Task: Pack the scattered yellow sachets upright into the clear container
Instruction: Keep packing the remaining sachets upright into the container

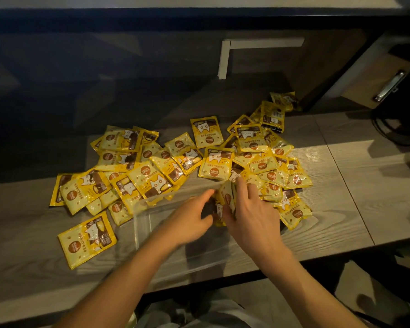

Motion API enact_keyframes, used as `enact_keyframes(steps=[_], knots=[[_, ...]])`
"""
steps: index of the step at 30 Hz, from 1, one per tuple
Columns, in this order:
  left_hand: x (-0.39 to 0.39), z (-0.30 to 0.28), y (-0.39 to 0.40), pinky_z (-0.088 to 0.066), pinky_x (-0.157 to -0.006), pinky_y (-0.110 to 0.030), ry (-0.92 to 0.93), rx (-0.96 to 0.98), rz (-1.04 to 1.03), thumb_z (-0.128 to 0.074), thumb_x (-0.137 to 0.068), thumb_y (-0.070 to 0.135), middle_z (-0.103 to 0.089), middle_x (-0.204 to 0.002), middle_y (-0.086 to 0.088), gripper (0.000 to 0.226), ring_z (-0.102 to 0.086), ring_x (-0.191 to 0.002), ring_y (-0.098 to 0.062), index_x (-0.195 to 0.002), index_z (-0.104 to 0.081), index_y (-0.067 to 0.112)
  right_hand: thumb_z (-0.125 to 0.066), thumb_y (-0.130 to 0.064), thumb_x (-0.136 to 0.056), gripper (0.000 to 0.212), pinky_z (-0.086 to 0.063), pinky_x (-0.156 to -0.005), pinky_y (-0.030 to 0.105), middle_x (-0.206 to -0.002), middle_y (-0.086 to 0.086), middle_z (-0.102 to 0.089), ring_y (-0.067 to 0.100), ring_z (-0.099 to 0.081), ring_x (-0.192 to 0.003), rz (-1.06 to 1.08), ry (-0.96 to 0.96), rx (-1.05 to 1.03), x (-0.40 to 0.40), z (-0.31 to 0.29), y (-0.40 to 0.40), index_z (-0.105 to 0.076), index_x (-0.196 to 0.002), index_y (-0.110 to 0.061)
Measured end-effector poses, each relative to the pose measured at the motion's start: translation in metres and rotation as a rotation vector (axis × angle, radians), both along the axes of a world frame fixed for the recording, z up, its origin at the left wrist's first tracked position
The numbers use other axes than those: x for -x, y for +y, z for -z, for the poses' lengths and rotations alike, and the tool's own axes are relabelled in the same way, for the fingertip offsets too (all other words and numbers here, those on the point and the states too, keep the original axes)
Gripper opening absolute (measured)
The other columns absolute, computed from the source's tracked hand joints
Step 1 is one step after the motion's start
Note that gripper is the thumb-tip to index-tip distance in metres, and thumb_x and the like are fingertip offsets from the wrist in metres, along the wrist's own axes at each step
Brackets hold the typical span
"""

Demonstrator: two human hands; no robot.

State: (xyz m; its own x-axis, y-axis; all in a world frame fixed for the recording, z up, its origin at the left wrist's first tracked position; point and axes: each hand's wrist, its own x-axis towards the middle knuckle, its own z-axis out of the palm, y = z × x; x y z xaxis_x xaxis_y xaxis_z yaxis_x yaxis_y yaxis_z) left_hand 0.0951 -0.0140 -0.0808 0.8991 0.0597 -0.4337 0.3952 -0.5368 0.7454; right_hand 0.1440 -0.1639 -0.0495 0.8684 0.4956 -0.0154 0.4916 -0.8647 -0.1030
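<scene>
Several yellow sachets (149,176) with cat pictures lie scattered flat over the wooden table, in a heap on the left and another (265,159) on the right. The clear container (140,223) stands at the table's front middle, its walls hard to make out. Inside its right end a few sachets (225,200) stand upright. My right hand (251,211) holds these upright sachets from the right, fingers curled round them. My left hand (189,218) presses against them from the left with fingers bent.
One sachet (87,240) lies alone at the front left. The wooden table (341,197) ends at a dark edge near me. A dark cabinet wall with a white L-shaped bracket (225,58) rises behind. A drawer handle (388,87) and cables are at the far right.
</scene>
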Motion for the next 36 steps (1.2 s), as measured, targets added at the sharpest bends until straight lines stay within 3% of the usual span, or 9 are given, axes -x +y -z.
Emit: enact_keyframes(steps=[6,10,16,19,23,26,29,33,36], knots=[[0.008,0.008,-0.019,-0.048,-0.099,-0.040,-0.060,-0.139,-0.111,-0.068,-0.086,0.011,-0.060,-0.130,-0.002,0.066,-0.054,-0.120,-0.024,-0.142,-0.040,0.031,-0.053,-0.075,-0.074,0.101,-0.046,-0.051,0.025,-0.124,0.004,-0.045,0.020,-0.064,-0.078,-0.074,0.170,-0.147,-0.003,0.005,-0.017,-0.013,-0.151,-0.025],[0.015,0.010,-0.020,-0.054,-0.093,-0.044,-0.046,-0.096,-0.109,-0.071,-0.086,0.019,-0.064,-0.121,0.002,0.070,-0.059,-0.112,-0.021,-0.145,-0.037,0.035,-0.072,-0.060,-0.073,0.110,-0.059,-0.077,0.034,-0.143,-0.008,-0.023,0.021,-0.059,-0.110,-0.289,0.374,-0.240,-0.015,0.002,-0.045,0.000,-0.153,-0.036],[0.016,0.011,-0.028,-0.052,-0.089,-0.038,-0.043,-0.140,-0.089,-0.072,-0.081,0.016,-0.061,-0.119,-0.003,0.081,-0.056,-0.108,-0.020,-0.147,-0.028,0.033,-0.081,-0.035,-0.071,0.091,-0.040,-0.045,0.026,-0.132,0.005,-0.048,0.023,-0.065,-0.077,-0.328,0.139,-0.078,-0.018,-0.005,-0.036,-0.033,-0.146,-0.015],[0.015,0.011,-0.031,-0.054,-0.083,-0.038,-0.040,-0.157,-0.145,-0.075,-0.080,0.022,-0.062,-0.114,-0.005,0.079,-0.061,-0.101,-0.022,-0.144,-0.030,0.029,-0.083,-0.027,-0.065,0.079,-0.038,-0.043,0.022,-0.123,0.006,-0.056,0.022,-0.066,-0.081,-0.324,0.060,-0.150,-0.014,-0.002,-0.031,-0.048,-0.134,-0.009],[0.015,0.015,-0.036,-0.048,-0.090,-0.031,-0.069,-0.164,-0.128,-0.078,-0.080,0.027,-0.059,-0.125,-0.006,0.092,-0.057,-0.114,-0.023,-0.151,-0.020,0.027,-0.081,-0.037,-0.072,0.096,-0.058,-0.068,0.031,-0.143,0.003,-0.037,0.022,-0.056,-0.116,-0.330,0.200,-0.230,-0.011,0.011,-0.037,-0.027,-0.148,-0.017],[0.013,0.019,-0.038,-0.045,-0.091,-0.029,-0.088,-0.220,-0.119,-0.078,-0.081,0.026,-0.059,-0.128,-0.008,0.099,-0.057,-0.117,-0.024,-0.155,-0.011,0.030,-0.077,-0.046,-0.076,0.103,-0.054,-0.086,0.030,-0.154,-0.007,-0.018,0.014,-0.042,-0.128,-0.355,0.313,-0.326,-0.017,0.012,-0.047,-0.012,-0.153,-0.025],[0.011,0.022,-0.040,-0.051,-0.089,-0.036,-0.099,-0.305,-0.119,-0.078,-0.079,0.028,-0.062,-0.126,-0.009,0.101,-0.060,-0.113,-0.026,-0.153,-0.009,0.030,-0.061,-0.053,-0.081,0.092,-0.048,-0.081,0.020,-0.154,-0.007,-0.023,0.013,-0.053,-0.115,-0.365,0.370,-0.371,-0.023,0.006,-0.056,-0.016,-0.154,-0.022],[0.012,0.025,-0.042,-0.051,-0.087,-0.038,-0.104,-0.310,-0.119,-0.079,-0.078,0.039,-0.060,-0.131,-0.008,0.107,-0.061,-0.113,-0.029,-0.155,-0.005,0.029,-0.070,-0.040,-0.085,0.085,-0.055,-0.077,0.037,-0.143,0.003,-0.040,0.026,-0.061,-0.106,-0.299,0.329,-0.282,-0.022,0.006,-0.051,-0.024,-0.153,-0.019],[0.016,0.027,-0.037,-0.052,-0.084,-0.038,-0.086,-0.336,-0.086,-0.076,-0.077,0.046,-0.060,-0.130,-0.008,0.109,-0.061,-0.110,-0.028,-0.154,0.001,0.033,-0.069,-0.050,-0.083,0.098,-0.055,-0.074,0.038,-0.137,0.003,-0.039,0.025,-0.060,-0.103,-0.299,0.297,-0.202,-0.020,0.006,-0.045,-0.007,-0.154,-0.027]])
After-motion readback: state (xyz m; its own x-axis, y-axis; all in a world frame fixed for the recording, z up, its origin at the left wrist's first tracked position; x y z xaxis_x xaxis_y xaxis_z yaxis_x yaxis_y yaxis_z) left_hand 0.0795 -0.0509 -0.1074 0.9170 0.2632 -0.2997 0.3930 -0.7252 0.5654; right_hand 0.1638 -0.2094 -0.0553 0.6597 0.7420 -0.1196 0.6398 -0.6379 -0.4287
